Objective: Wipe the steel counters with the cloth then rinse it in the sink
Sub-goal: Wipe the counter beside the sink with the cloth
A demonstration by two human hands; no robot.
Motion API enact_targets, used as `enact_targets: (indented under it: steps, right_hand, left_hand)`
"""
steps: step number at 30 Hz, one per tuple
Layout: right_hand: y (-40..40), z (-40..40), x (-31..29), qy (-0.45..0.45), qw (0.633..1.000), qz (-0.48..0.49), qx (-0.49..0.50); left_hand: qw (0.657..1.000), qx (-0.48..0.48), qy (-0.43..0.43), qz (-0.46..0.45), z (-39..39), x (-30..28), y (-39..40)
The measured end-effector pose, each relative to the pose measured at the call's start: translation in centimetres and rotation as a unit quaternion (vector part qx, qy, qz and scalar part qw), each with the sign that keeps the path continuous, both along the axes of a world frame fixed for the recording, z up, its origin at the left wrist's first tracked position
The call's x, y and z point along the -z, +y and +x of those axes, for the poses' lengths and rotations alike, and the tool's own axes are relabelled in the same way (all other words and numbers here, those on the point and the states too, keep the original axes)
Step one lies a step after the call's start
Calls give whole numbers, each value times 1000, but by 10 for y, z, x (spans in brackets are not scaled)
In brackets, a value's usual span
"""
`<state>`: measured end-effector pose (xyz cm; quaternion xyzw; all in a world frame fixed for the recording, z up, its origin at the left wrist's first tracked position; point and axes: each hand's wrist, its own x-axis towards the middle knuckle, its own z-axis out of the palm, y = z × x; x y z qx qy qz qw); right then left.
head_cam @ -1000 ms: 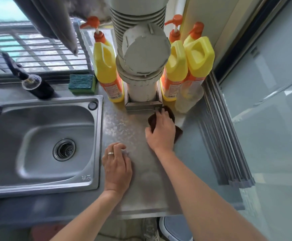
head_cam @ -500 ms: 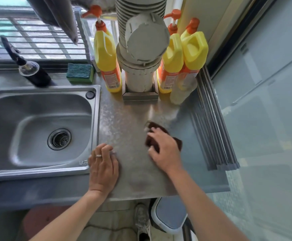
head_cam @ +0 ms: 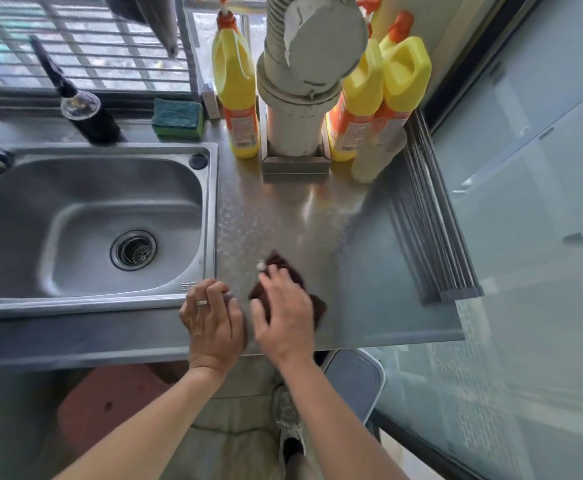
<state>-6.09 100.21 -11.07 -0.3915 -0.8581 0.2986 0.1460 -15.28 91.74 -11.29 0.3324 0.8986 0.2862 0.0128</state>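
Dark brown cloth (head_cam: pixel 285 271) lies flat on the steel counter (head_cam: pixel 352 244), low of frame centre, near the counter's front edge. Right hand (head_cam: pixel 285 315) rests on top of it, fingers spread and fairly straight, pressing the cloth down rather than gripping it; cloth edges show beyond the fingertips and to the hand's right. Hand is slightly motion-blurred.

Left hand (head_cam: pixel 212 318) sits just beside the right hand, on the counter at the sink's lower right corner. Its fingers are curled under at the knuckles and hold nothing visible; a ring (head_cam: pixel 202 302) is on one finger.

Steel sink (head_cam: pixel 75 216) occupies the left of frame, drain strainer (head_cam: pixel 133 250) at its centre.

Behind the cloth, at upper centre, a grey ribbed pipe (head_cam: pixel 300 81) rises from a metal base on the counter. One yellow detergent bottle (head_cam: pixel 236 98) stands left of the pipe; two more (head_cam: pixel 387 95) stand to its right, with a pale bottle (head_cam: pixel 375 157) just in front of them.

A green sponge (head_cam: pixel 177 118) lies behind the sink's upper right corner. A rolled steel drying rack (head_cam: pixel 432 216) lies along the counter's right edge.
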Motion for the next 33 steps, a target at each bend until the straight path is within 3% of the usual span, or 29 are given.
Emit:
enact_targets:
  steps: [3,6,12,16,22,29,33]
  right_hand:
    - [-2,-30,0,3,994,-11,-111]
    - [15,-12,2,-11,984,-1,-176]
    - [73,109,0,-33,999,35,10]
    - [117,184,-1,-55,995,28,76]
    - [69,158,6,-47,974,59,215]
    - [-39,34,10,-14,999,44,13]
    - [-32,4,9,-10,991,37,-129]
  left_hand:
    - [999,-22,-25,16,-10,-3,-5]
    - [999,31,8,-31,-17,-6,-8]
    - [994,70,15,-85,21,2,9]
    - [996,31,0,-85,41,5,15]
    - [997,52,21,-57,51,2,8]
    - [997,25,29,-62,28,-3,-10]
    - [996,-26,46,-76,-12,-8,-35]
